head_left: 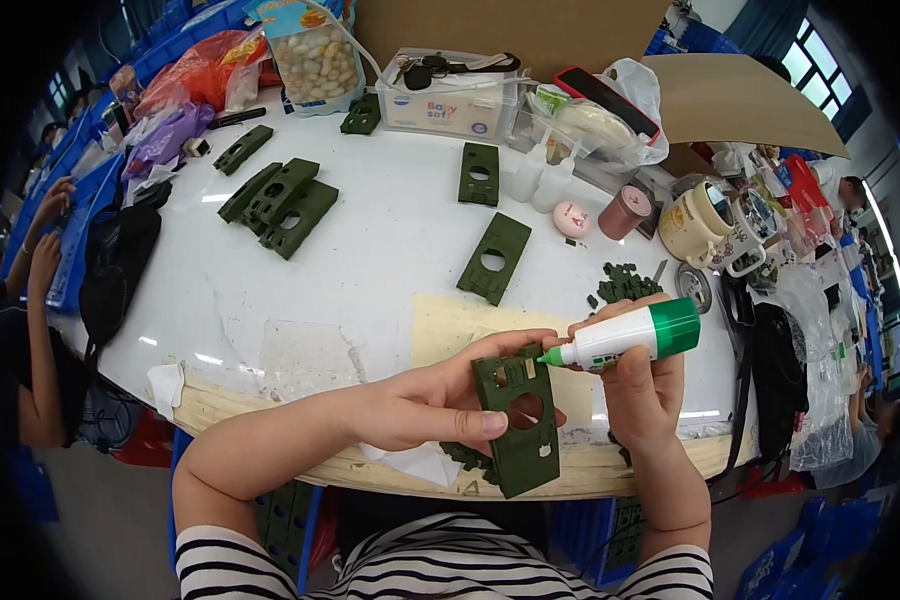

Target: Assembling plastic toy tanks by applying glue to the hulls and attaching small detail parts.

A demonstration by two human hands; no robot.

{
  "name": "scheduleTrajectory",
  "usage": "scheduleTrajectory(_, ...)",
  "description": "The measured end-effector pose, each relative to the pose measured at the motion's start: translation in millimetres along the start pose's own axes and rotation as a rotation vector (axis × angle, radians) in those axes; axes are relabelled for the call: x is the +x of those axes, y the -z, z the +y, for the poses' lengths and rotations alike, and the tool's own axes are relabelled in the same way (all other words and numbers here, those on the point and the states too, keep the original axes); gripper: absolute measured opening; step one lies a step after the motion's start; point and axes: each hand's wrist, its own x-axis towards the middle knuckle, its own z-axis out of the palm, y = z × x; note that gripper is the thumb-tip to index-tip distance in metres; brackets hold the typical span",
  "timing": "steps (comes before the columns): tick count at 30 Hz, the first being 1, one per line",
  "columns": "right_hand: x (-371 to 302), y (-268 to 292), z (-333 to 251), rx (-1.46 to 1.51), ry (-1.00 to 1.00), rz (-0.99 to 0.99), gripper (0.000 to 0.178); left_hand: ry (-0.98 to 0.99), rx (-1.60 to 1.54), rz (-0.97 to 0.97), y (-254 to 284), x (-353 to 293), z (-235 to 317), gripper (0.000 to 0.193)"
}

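Bottle (613,336) at held green panel (518,462); small parts (627,283), cream mug (692,222) beyond.

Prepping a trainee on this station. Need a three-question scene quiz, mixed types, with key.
1. Which hand holds the white-and-green bottle?
2. True or false: the bottle's green nozzle points away from the held dark green part.
3. Pick one. Relative to the pale yellow sheet, the heap of small green pieces lies: (a) to its left, (b) to its right, (c) on top of it.

Key:
1. The right hand.
2. False; it points toward the part, which the left hand holds.
3. b.
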Motion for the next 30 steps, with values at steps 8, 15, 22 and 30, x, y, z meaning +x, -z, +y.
scheduleTrajectory(8, 0.3, -2.5, 0.1, -0.02, 0.022, 0.015, 0.038, 0.026, -0.009, 0.013, 0.1, -2.3, 0.7, 0.077)
scheduleTrajectory(15, 0.7, -2.0, 1.7, -0.003, 0.028, 0.013, 0.037, 0.035, -0.016, 0.016, 1.8, -1.3, -0.5, 0.077)
scheduleTrajectory(22, 0.6, -1.2, 1.5, 0.004, 0.036, 0.013, 0.034, 0.027, -0.012, 0.014, 2.7, -1.6, -1.7, 0.077)
scheduleTrajectory(30, 0.7, 0.1, 1.2, -0.044, 0.015, 0.005, 0.038, 0.033, -0.023, 0.013, 2.6, -1.6, -1.3, 0.077)
